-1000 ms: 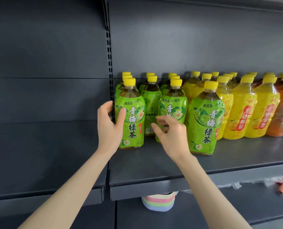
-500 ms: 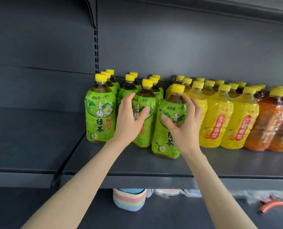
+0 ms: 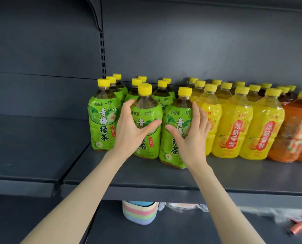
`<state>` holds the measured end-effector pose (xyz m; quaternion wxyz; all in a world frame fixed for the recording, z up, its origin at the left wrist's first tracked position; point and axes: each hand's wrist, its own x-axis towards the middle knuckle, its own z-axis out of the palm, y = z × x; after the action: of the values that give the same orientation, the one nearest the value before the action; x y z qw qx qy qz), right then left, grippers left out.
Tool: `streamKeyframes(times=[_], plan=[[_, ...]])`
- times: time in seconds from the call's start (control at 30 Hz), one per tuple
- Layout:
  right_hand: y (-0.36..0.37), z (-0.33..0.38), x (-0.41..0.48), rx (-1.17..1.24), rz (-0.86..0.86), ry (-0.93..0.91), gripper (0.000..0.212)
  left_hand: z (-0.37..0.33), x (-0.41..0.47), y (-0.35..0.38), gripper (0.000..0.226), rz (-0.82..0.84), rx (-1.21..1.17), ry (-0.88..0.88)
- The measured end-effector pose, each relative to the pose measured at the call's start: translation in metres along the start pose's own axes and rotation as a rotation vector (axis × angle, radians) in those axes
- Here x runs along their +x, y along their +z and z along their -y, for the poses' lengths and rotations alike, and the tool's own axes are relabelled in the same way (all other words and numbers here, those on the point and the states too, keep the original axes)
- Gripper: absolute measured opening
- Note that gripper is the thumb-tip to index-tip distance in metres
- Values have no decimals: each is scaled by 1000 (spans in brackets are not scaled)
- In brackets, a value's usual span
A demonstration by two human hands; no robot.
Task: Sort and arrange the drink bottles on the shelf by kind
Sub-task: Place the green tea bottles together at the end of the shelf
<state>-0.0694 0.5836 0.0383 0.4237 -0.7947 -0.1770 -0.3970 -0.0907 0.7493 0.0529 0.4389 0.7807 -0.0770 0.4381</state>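
Left hand [image 3: 129,132] grips middle green bottle [image 3: 146,108], right hand [image 3: 192,138] front green bottle [image 3: 177,111]; both upright.

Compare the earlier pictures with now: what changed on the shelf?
The left hand let go of the left green bottle and grips the middle green bottle; the right hand moved to hold the right green bottle. The yellow bottles and orange bottles stayed put.

1. A dark grey metal shelf [image 3: 234,175] carries upright bottles, all with yellow caps, in rows running front to back.
2. Green bottles [image 3: 103,120] stand at its left end, three rows wide.
3. Yellow bottles [image 3: 234,124] stand just beside them, in the middle.
4. Orange bottles [image 3: 294,134] follow on the right, reaching the frame's edge.
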Motion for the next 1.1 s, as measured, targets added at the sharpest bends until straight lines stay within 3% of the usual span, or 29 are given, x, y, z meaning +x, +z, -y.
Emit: streamKeyframes(times=[0.33,0.5,0.67,1.1], plan=[[29,4,4,54,-72,-40,72,-8,-21,-24,81,-172,4,34],[36,1,7,257,6,-29,72,-12,-24,-26,78,-245,-9,-8],[44,-2,15,308,90,-22,71,-11,-22,-27,81,-269,54,-13],[49,-11,21,171,40,-46,65,-5,-23,-19,76,-277,37,10]])
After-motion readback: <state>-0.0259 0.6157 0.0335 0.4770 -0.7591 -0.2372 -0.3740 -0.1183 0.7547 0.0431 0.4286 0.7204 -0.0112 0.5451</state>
